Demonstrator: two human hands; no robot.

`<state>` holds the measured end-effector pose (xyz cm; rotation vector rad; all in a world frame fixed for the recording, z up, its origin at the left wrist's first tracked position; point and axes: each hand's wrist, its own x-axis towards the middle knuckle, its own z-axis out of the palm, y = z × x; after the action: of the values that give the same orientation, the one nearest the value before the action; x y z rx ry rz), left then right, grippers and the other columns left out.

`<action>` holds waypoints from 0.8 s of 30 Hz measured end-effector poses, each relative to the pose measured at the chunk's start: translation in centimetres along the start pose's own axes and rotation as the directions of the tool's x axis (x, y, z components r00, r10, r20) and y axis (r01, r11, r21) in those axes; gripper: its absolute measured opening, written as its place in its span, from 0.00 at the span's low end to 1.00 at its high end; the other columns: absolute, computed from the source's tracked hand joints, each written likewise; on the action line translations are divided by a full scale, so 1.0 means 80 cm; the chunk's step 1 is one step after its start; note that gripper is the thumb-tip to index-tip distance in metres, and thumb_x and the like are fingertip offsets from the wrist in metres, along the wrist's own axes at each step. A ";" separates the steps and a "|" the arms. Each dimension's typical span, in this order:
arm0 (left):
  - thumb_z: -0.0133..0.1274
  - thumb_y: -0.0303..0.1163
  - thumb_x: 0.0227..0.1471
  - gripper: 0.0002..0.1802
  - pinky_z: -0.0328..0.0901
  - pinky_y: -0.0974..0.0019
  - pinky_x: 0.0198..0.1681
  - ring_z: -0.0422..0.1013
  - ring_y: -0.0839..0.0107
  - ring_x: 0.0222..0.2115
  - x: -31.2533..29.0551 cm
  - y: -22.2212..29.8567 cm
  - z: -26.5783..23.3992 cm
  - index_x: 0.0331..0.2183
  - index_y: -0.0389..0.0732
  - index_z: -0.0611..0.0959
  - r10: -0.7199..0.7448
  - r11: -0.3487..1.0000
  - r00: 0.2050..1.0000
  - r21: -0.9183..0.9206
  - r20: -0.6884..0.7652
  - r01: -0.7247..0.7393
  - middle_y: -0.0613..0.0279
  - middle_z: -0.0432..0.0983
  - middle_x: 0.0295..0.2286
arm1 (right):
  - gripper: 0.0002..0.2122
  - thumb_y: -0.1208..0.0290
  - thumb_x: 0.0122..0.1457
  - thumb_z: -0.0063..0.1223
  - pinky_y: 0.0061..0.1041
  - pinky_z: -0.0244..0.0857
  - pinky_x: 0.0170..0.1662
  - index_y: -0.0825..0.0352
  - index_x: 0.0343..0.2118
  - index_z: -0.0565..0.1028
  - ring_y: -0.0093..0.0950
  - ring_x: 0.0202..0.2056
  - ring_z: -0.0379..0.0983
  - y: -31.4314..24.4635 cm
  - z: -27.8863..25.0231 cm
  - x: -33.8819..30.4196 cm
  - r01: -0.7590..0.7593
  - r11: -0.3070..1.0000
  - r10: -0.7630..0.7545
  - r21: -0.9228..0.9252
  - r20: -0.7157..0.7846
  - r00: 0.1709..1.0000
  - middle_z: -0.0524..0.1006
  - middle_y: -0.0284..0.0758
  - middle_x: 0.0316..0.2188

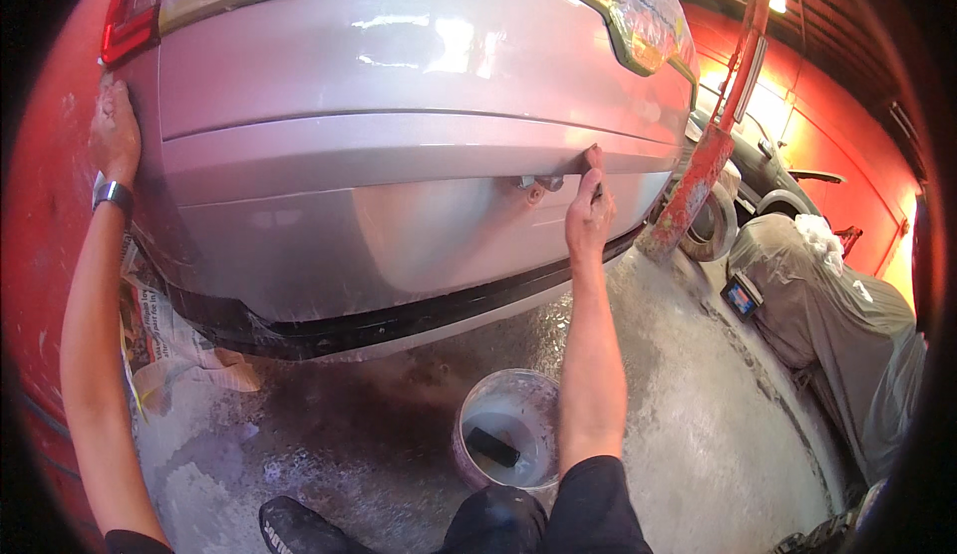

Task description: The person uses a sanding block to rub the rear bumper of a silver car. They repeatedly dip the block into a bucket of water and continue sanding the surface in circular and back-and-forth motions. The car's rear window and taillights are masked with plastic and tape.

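The silver rear of a car (379, 66) fills the upper middle, with a red tail light (132, 16) at its left corner. My left hand (117, 140), a watch on its wrist, lies against the corner just below that light, fingers stretched along the edge. At the right, my right hand (590, 210) is closed at the lower lip of the raised band across the bumper (299, 245). Its fingers are bent, and what they hold, if anything, is hidden. A small metal fitting (536, 191) sticks out just left of it.
On the wet concrete floor (688, 395) stands a bucket (467, 410) of cloudy water with a dark block (493, 446) in it. Newspaper (174, 330) lies at left. A red post (698, 180), tyre (713, 223) and grey-covered object (827, 315) stand at right.
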<state>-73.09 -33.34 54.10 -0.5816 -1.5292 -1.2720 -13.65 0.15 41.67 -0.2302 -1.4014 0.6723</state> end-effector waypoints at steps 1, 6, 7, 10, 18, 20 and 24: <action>0.36 0.61 0.70 0.39 0.63 0.47 0.64 0.69 0.39 0.61 0.002 -0.021 -0.007 0.66 0.44 0.74 0.002 1.000 1.000 0.028 0.011 -0.002 0.42 0.75 0.59 | 0.29 0.69 0.69 0.53 0.52 0.48 0.75 0.72 0.71 0.63 0.50 0.72 0.58 -0.019 0.006 0.000 0.031 0.947 -0.027 -0.319 0.016 0.999 0.65 0.51 0.71; 0.36 0.61 0.69 0.38 0.65 0.44 0.61 0.71 0.37 0.58 0.000 -0.035 -0.035 0.65 0.44 0.76 0.046 0.991 0.999 0.129 -0.025 -0.042 0.42 0.77 0.57 | 0.29 0.64 0.69 0.54 0.55 0.46 0.75 0.74 0.69 0.66 0.47 0.75 0.53 -0.139 0.209 -0.097 0.591 0.669 -0.407 -0.450 0.442 0.799 0.63 0.50 0.72; 0.37 0.60 0.70 0.37 0.68 0.41 0.56 0.75 0.34 0.54 -0.009 0.013 -0.041 0.62 0.43 0.80 0.058 0.998 0.995 0.030 -0.077 -0.056 0.38 0.79 0.53 | 0.28 0.64 0.69 0.54 0.55 0.45 0.75 0.73 0.69 0.67 0.47 0.75 0.54 -0.153 0.219 -0.100 0.612 0.675 -0.416 -0.413 0.472 0.778 0.64 0.50 0.72; 0.44 0.58 0.67 0.35 0.70 0.40 0.52 0.77 0.34 0.47 -0.019 0.017 -0.047 0.53 0.35 0.84 -0.020 0.997 0.999 0.077 -0.044 0.023 0.33 0.82 0.45 | 0.25 0.66 0.70 0.52 0.55 0.44 0.75 0.69 0.67 0.70 0.45 0.74 0.57 -0.168 0.233 -0.090 0.713 0.647 -0.436 -0.271 0.635 0.638 0.66 0.48 0.71; 0.51 0.55 0.63 0.36 0.66 0.46 0.60 0.75 0.39 0.54 -0.037 0.067 -0.043 0.53 0.30 0.83 -0.053 0.997 0.981 -0.069 -0.189 0.041 0.36 0.80 0.52 | 0.24 0.63 0.70 0.53 0.56 0.41 0.76 0.68 0.65 0.73 0.40 0.71 0.63 -0.187 0.267 -0.108 0.818 0.537 -0.450 -0.206 0.751 0.484 0.70 0.44 0.69; 0.51 0.55 0.62 0.34 0.66 0.46 0.60 0.75 0.40 0.53 -0.033 0.058 -0.041 0.51 0.31 0.84 -0.049 0.998 0.975 -0.055 -0.216 0.038 0.37 0.81 0.50 | 0.25 0.60 0.69 0.54 0.57 0.39 0.76 0.69 0.65 0.73 0.39 0.72 0.63 -0.200 0.367 -0.148 0.849 0.504 -0.473 -0.161 0.770 0.427 0.69 0.43 0.70; 0.53 0.54 0.63 0.36 0.67 0.47 0.60 0.75 0.40 0.53 -0.029 0.063 -0.059 0.55 0.30 0.82 -0.091 0.996 0.986 -0.033 -0.143 0.087 0.36 0.81 0.50 | 0.26 0.58 0.69 0.54 0.56 0.35 0.77 0.66 0.67 0.73 0.38 0.73 0.60 -0.210 0.335 -0.127 0.833 0.514 -0.435 -0.205 0.774 0.460 0.68 0.42 0.71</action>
<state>-66.11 -35.50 53.82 -0.4325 -1.4333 -1.3739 -34.49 -25.25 47.03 0.1493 -2.1695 -0.4649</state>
